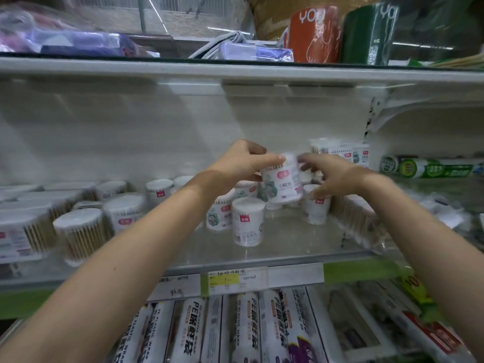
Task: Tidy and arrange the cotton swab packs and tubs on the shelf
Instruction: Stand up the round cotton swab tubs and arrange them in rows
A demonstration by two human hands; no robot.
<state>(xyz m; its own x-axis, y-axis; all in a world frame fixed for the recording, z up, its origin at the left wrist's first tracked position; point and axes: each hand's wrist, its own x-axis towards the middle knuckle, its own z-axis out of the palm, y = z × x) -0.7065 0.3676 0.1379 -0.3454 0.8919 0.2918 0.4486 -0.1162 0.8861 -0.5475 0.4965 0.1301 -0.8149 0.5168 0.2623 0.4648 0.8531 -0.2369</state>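
Observation:
My left hand (pixel 242 161) grips a white cotton swab tub (pixel 282 179) with a pink logo, held above the glass shelf (pixel 288 247). My right hand (pixel 332 176) is blurred and touches the tub's right side with spread fingers. Below the held tub, several more white tubs stand on the shelf, one in front (pixel 248 221) and one at the right (pixel 317 208). Larger tubs with wooden-stick swabs (pixel 81 234) fill the shelf's left part. A stack of swab packs (pixel 340 151) sits at the back right.
A clear wrapped swab pack (pixel 358 218) lies at the shelf's right. Green rolls (pixel 429 167) lie on the neighbouring shelf to the right. Plastic wrap boxes (pixel 248 328) fill the shelf below. The upper shelf (pixel 235 72) holds bags and orange and green wrapped items.

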